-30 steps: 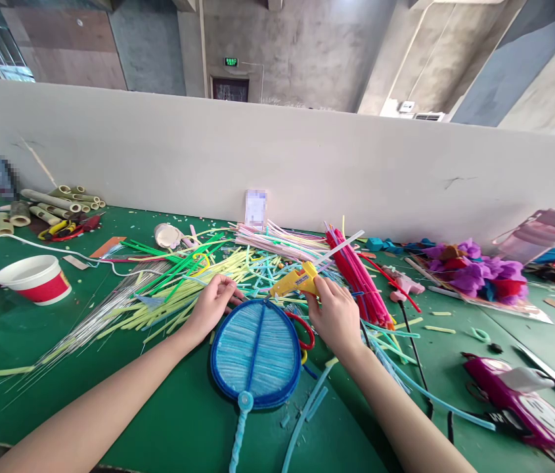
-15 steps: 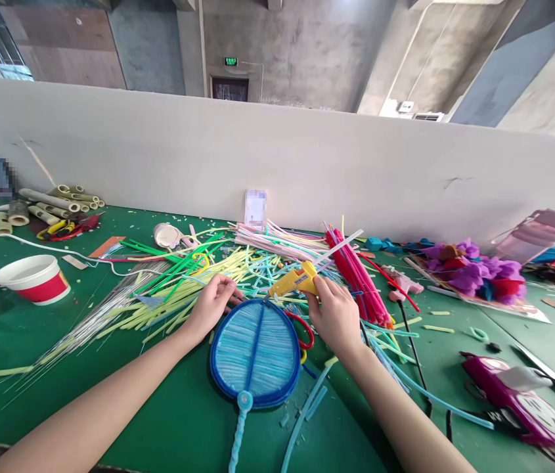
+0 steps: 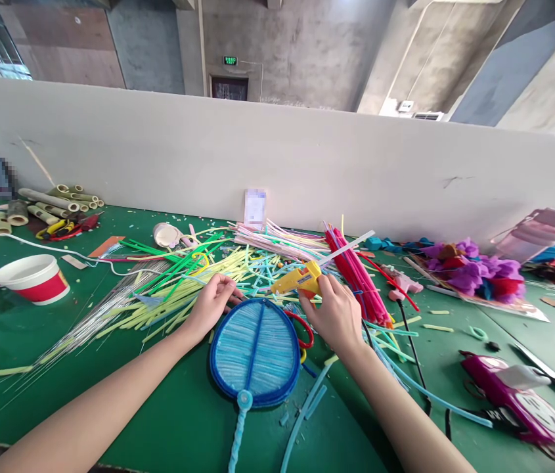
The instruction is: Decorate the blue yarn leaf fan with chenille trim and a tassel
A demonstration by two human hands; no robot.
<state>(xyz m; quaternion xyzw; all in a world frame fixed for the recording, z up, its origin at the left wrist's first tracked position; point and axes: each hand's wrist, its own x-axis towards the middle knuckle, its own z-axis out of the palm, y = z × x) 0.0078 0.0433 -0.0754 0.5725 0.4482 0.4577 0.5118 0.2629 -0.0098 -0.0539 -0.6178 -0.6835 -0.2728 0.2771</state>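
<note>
A round blue fan (image 3: 277, 358) with a darker blue rim, a centre rib and a twisted light-blue handle (image 3: 238, 437) is in front of me. My left hand (image 3: 215, 302) is closed at its upper left edge, thumb and fingers pinched together; whether they grip the rim is partly hidden. In my right hand (image 3: 333, 312) is a yellow glue gun (image 3: 297, 279), with a white glue stick (image 3: 346, 248) poking out of its back. Its nozzle points left, just above the fan's top edge and apart from it. Behind the fan lie loose pipe cleaners (image 3: 198, 286) in yellow, green and blue.
A red pipe-cleaner bundle (image 3: 358, 279) lies beyond my right hand. Right of it are a pink glue gun (image 3: 402, 282), purple fuzzy pieces (image 3: 479, 269) and a magenta power strip (image 3: 523, 401). At left stand a paper cup (image 3: 33, 279) and bamboo tubes (image 3: 55, 203).
My right hand has tilted the glue gun slightly, and its nozzle has drawn up and away from the fan's top edge. My left hand and the fan stay almost still.
</note>
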